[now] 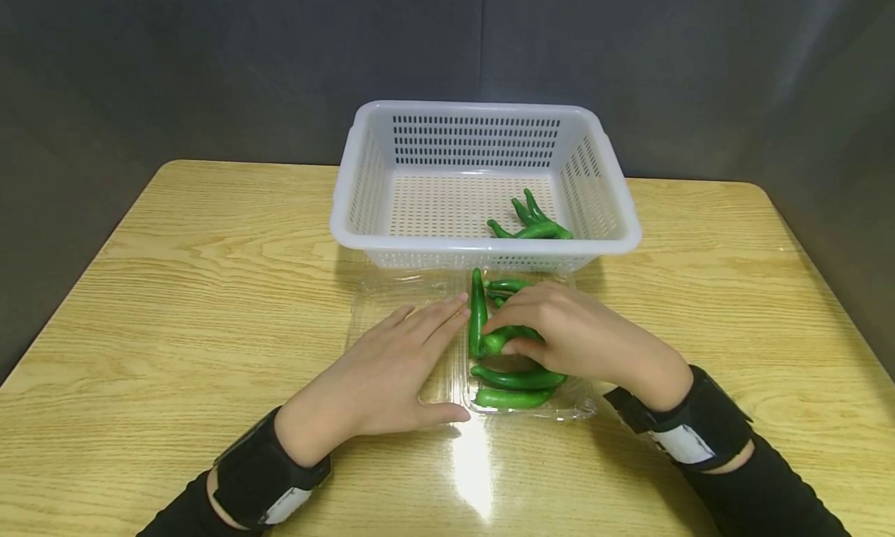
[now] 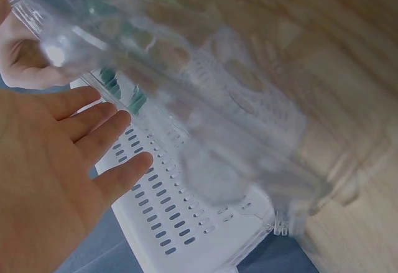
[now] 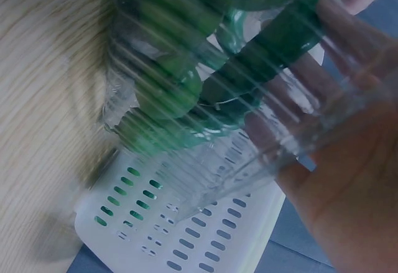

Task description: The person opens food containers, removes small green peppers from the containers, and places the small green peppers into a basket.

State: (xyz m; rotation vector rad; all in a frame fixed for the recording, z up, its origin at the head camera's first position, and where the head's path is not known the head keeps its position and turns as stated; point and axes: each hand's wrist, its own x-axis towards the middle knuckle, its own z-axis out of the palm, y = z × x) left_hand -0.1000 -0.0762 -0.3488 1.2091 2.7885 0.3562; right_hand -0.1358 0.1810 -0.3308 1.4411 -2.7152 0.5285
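Note:
Inside the right half of a clear plastic clamshell box (image 1: 583, 405), my right hand (image 1: 569, 327) pinches a green chili pepper (image 1: 496, 343) between thumb and fingers. Around it lie other peppers: one lengthwise along the hinge (image 1: 478, 312), two crosswise near the front (image 1: 517, 378), and more at the back, partly hidden by the hand. My left hand (image 1: 391, 370) is spread over the box's transparent lid (image 1: 377, 288), its straight fingertips close to the hinge and nothing gripped. Through the clear plastic, the right wrist view shows the right hand (image 3: 348, 186) behind several peppers (image 3: 168, 86).
Directly behind the box stands a white slotted basket (image 1: 482, 245), with several green peppers (image 1: 538, 230) in its right front corner. Everything sits on a wood-grain table (image 1: 210, 288). Dark grey panels (image 1: 280, 71) rise behind and beside it.

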